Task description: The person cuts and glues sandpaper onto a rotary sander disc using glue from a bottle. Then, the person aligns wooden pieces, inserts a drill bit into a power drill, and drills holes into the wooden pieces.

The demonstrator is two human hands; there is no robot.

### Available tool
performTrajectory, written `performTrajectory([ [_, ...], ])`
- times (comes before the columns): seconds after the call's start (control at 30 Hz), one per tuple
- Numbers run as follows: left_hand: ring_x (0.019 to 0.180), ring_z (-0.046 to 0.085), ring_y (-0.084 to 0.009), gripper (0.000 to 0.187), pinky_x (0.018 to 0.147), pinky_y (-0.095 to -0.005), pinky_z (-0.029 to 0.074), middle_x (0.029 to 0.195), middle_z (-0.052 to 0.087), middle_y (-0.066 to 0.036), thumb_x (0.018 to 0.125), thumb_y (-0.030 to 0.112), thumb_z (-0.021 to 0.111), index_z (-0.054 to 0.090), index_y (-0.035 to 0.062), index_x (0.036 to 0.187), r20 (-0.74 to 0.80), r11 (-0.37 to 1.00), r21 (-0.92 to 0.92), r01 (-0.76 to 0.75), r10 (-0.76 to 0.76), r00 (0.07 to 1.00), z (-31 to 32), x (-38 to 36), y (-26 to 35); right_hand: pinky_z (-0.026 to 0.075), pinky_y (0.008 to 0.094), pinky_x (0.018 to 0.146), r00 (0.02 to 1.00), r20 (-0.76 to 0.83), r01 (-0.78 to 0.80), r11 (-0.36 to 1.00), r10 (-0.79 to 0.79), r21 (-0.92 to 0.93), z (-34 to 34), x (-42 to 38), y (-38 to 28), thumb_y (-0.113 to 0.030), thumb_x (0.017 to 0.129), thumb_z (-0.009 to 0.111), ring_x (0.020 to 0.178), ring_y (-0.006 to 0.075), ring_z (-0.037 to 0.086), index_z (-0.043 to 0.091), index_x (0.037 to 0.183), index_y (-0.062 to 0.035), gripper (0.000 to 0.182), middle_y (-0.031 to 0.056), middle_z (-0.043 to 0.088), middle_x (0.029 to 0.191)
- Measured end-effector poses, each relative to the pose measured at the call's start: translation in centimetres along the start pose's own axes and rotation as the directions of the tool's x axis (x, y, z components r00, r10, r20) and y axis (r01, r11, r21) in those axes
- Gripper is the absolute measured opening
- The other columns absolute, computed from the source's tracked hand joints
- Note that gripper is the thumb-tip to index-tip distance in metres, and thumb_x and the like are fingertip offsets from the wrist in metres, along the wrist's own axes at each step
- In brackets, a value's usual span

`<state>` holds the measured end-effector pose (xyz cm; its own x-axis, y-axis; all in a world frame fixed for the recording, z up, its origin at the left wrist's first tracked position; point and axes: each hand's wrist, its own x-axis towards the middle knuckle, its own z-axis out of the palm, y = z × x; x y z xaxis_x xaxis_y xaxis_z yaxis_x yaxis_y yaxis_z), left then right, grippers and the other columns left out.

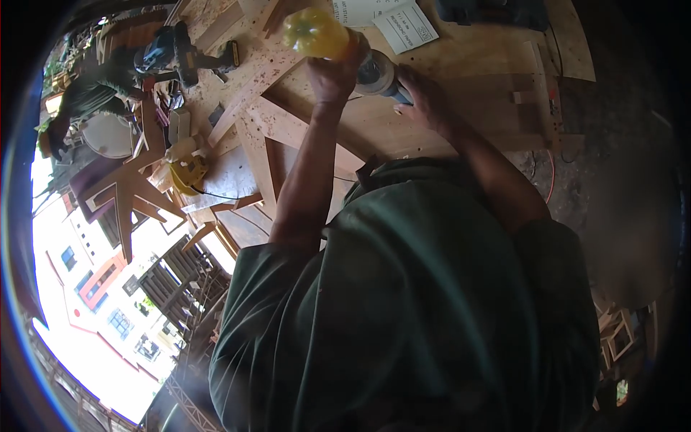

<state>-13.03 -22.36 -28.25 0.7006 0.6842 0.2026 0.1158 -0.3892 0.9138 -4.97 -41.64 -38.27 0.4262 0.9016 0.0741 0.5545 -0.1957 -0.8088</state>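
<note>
My left hand (335, 75) is closed around the narrow end of a yellow plastic bottle (317, 34), whose ribbed base points to the far left. Right beside it is the round, greyish head of a power sander (376, 72). My right hand (425, 101) wraps around the sander's blue-grey body, thumb along the near side. Whether the bottle is joined to the sander is hidden behind my left fingers. Both hands are over a wooden frame with angled openings (288, 119) on the workbench.
Printed paper sheets (405, 27) lie at the back, by a dark case (493, 13). A cordless tool (173, 54), a yellow power tool (188, 171) and star-shaped wooden parts (128, 189) are at left. Another person (90, 97) bends there. An orange cord (551, 176) hangs at right.
</note>
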Motion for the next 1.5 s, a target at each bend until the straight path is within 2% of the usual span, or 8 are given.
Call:
performTrajectory([
  [0.2,0.081,0.073,-0.0219,0.027,0.072,-0.0343,0.057,0.090,0.075,-0.008,0.078,0.018,0.087,0.072,0.0058,0.097,0.130,0.885,0.273,-0.378,0.355,0.926,-0.6,-3.4,1.2,0.048,0.0477,0.105,0.996,-0.080,0.041,0.997,-0.046,-0.067,0.3,-0.4,-0.3,-0.017,0.073,0.086,0.125,0.0406,0.057,0.046,0.145,-0.0049,0.084,0.0205,0.054,0.141],
  [0.33,0.081,0.072,-0.0215,0.023,0.073,-0.0333,0.057,0.091,0.074,-0.010,0.080,0.007,0.084,0.072,0.0031,0.098,0.032,0.961,-0.273,0.045,-0.038,0.999,-1.7,-1.9,0.4,0.047,0.0474,0.108,0.999,0.014,-0.032,0.998,0.032,-0.048,-0.3,-0.2,-0.6,-0.016,0.072,0.087,0.128,0.0403,0.055,0.045,0.145,-0.0051,0.085,0.0212,0.053,0.143],
  [0.53,0.087,0.071,-0.0250,0.031,0.076,-0.0374,0.056,0.103,0.072,-0.008,0.083,0.013,0.084,0.070,0.0048,0.109,0.289,0.723,0.446,-0.528,0.442,0.849,0.2,-2.2,1.0,0.047,0.0473,0.107,0.998,-0.045,0.036,0.999,-0.038,-0.025,0.1,-0.2,0.1,-0.013,0.071,0.087,0.127,0.0410,0.056,0.045,0.145,-0.0053,0.085,0.0209,0.054,0.141],
  [0.7,0.087,0.071,-0.0213,0.036,0.080,-0.0343,0.058,0.099,0.073,-0.007,0.080,0.009,0.087,0.069,0.0046,0.111,0.156,0.987,-0.087,0.134,-0.119,0.981,-3.3,-6.5,-0.5,0.047,0.0479,0.108,1.000,-0.026,-0.020,0.999,0.018,-0.051,-0.1,-0.2,-0.1,-0.015,0.072,0.087,0.128,0.0410,0.055,0.045,0.145,-0.0053,0.085,0.0212,0.053,0.143],
  [0.97,0.087,0.070,-0.0206,0.023,0.078,-0.0369,0.057,0.096,0.073,-0.005,0.085,0.013,0.083,0.073,0.0073,0.105,0.294,0.621,0.572,-0.535,0.453,0.841,-0.3,-5.2,-1.6,0.047,0.0483,0.106,1.000,-0.001,-0.007,0.999,0.007,-0.052,0.1,0.1,0.1,-0.019,0.074,0.086,0.126,0.0416,0.056,0.046,0.143,-0.0056,0.081,0.0210,0.055,0.141],
  [1.13,0.079,0.071,-0.0200,0.015,0.071,-0.0337,0.057,0.086,0.073,-0.007,0.084,0.010,0.081,0.073,0.0069,0.097,0.058,0.971,-0.190,0.148,-0.139,0.989,-3.4,-6.2,0.8,0.047,0.0484,0.106,1.000,0.000,-0.025,0.997,0.025,-0.079,-0.4,-0.1,-0.7,-0.018,0.073,0.086,0.126,0.0420,0.057,0.046,0.143,-0.0058,0.082,0.0214,0.055,0.141],
  [1.4,0.090,0.071,-0.0203,0.032,0.079,-0.0352,0.057,0.100,0.073,-0.006,0.083,0.010,0.085,0.069,0.0040,0.109,0.133,0.852,0.421,-0.311,0.281,0.950,-2.4,-6.3,0.8,0.050,0.0483,0.102,0.999,-0.031,0.017,0.997,-0.019,-0.071,-0.2,0.0,-0.5,-0.017,0.072,0.086,0.122,0.0415,0.059,0.046,0.142,-0.0066,0.081,0.0196,0.058,0.136],
  [1.5,0.089,0.070,-0.0228,0.030,0.080,-0.0354,0.057,0.099,0.072,-0.007,0.081,0.016,0.086,0.071,0.0065,0.105,0.023,0.998,-0.028,0.051,-0.050,0.998,-3.4,-5.4,-0.3,0.051,0.0482,0.100,0.999,0.008,-0.032,0.998,0.033,-0.052,-1.1,0.5,-1.1,-0.017,0.073,0.086,0.120,0.0415,0.060,0.047,0.142,-0.0075,0.080,0.0188,0.059,0.135],
])
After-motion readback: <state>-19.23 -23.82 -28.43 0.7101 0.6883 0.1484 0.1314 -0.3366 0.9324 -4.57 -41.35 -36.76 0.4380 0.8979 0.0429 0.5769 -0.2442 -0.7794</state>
